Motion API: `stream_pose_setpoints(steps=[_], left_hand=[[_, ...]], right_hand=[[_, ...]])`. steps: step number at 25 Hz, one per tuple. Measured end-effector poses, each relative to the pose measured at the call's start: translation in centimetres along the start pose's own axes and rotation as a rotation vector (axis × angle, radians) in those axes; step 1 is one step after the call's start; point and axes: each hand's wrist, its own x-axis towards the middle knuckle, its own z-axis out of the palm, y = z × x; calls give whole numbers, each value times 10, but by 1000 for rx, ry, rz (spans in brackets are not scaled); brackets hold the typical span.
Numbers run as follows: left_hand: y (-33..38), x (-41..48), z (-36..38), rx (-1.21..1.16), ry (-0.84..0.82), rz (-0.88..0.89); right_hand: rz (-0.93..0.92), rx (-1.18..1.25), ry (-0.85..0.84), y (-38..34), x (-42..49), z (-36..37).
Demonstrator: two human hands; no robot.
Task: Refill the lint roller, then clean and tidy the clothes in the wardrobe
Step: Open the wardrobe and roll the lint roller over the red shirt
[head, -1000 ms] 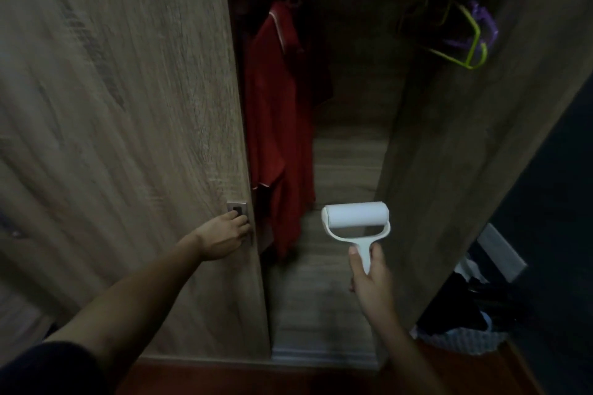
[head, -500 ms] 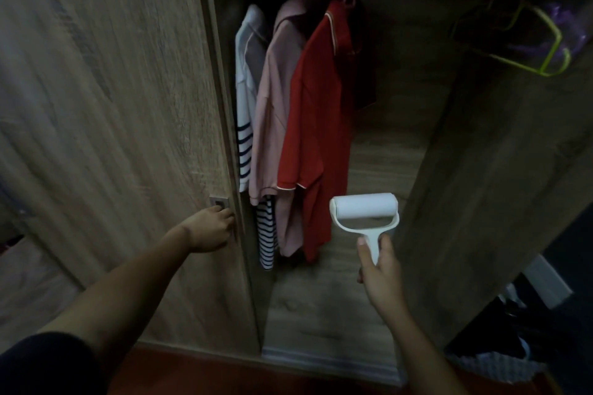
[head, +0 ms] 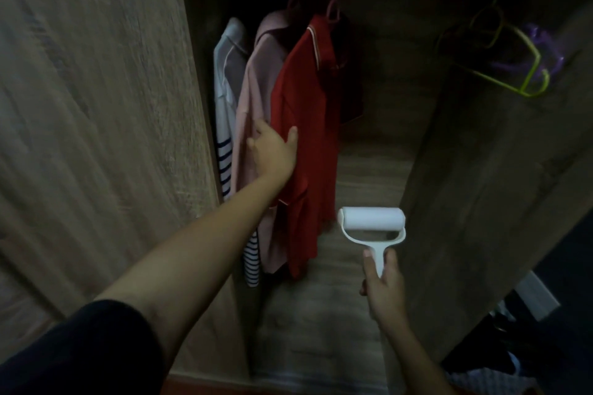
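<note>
The wardrobe stands open. Three shirts hang inside on the rail: a red shirt [head: 306,125], a pink shirt [head: 256,86] left of it, and a white shirt with dark stripes [head: 224,125] furthest left. My left hand [head: 272,147] reaches in and holds the left edge of the red shirt, thumb on its front, fingers slipped between it and the pink shirt. My right hand [head: 383,285] grips the handle of a white lint roller [head: 372,224], held upright just right of the red shirt's hem, not touching it.
The left wardrobe door [head: 96,122] and the right door [head: 500,186] flank the opening. Empty green and purple hangers [head: 526,61] hang at upper right. Clothes lie in a pile [head: 491,372] on the floor at lower right. The wardrobe floor [head: 321,330] is bare wood.
My left hand has left the door handle and moved up into the wardrobe to take hold of the red shirt. The left door swung wider, showing the pink and striped shirts.
</note>
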Motion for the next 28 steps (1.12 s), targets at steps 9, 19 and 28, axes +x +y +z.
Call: stream_pose_setpoints(steps=[9,19,28], left_hand=[[4,-27,-62,-58,218,422],[-25,40,-130,-99,326,458],[-33,52,-135,-117,254,515]], right_hand=[[-41,9,-120,-27,59,2],[-185,2,-304,-32,91,81],[-148,-50,-346,-58,122,142]])
